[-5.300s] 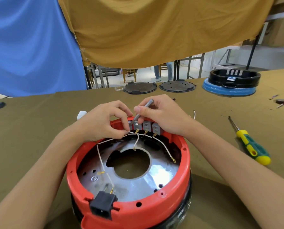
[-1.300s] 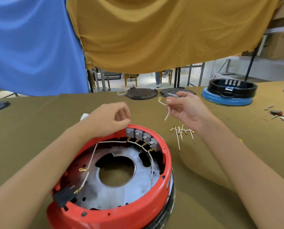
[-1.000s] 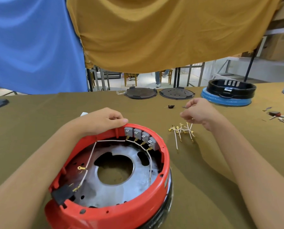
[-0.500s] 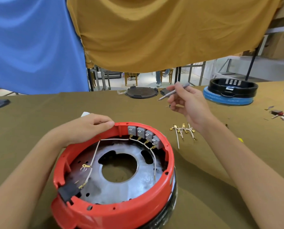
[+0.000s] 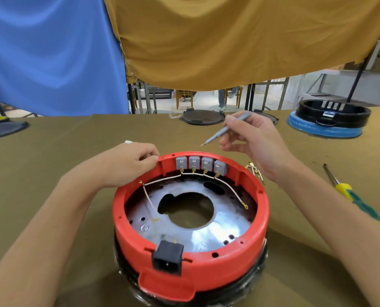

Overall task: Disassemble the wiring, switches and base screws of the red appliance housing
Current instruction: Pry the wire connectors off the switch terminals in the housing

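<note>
Legible text: none. A round stamped mark on the metal base plate (image 5: pixel 217 233) was too blurred to read.

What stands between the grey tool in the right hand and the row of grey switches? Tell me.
Nothing visible. The slim grey metal tool, gripped by the right hand, hangs in open air above and behind the four grey square switches on the round red plastic housing's far wall. The left hand rests on the rim left of them.
</note>
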Demonstrator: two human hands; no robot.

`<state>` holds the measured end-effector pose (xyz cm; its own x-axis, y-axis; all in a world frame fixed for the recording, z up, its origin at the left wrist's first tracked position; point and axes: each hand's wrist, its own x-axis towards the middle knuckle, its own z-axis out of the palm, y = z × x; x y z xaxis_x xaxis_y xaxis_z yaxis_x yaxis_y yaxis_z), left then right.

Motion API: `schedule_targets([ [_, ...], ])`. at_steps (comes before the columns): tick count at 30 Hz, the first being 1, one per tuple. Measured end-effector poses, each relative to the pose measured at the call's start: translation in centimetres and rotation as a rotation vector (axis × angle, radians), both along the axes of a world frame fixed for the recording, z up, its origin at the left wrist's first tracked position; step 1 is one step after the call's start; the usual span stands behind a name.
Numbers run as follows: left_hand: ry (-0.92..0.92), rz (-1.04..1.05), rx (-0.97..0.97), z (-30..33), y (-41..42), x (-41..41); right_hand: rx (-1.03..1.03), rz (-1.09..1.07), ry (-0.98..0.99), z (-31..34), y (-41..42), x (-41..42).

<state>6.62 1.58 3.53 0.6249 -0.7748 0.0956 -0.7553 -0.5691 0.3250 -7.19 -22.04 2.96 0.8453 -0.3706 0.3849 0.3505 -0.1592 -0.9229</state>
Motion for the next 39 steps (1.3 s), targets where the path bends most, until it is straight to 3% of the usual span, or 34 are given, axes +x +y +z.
schedule_targets([
  [17,0.335,-0.322,-0.323,-0.6,-1.2,-2.7,-0.324,0.044,-0.018,-0.2,1.7,-0.4],
  [27,0.060,-0.245,-0.149,-0.4,-1.9,-3.3,-0.548,-0.017,-0.025,-0.2,1.8,-0.5],
  [32,-0.058,-0.236,0.090,2.2,-3.3,-3.1,-0.642,-0.051,-0.015,-0.3,1.6,-0.7],
  [39,-0.132,-0.358,0.009,-0.5,-4.2,-3.3,-0.682,-0.043,-0.041,-0.3,1.6,-0.8],
])
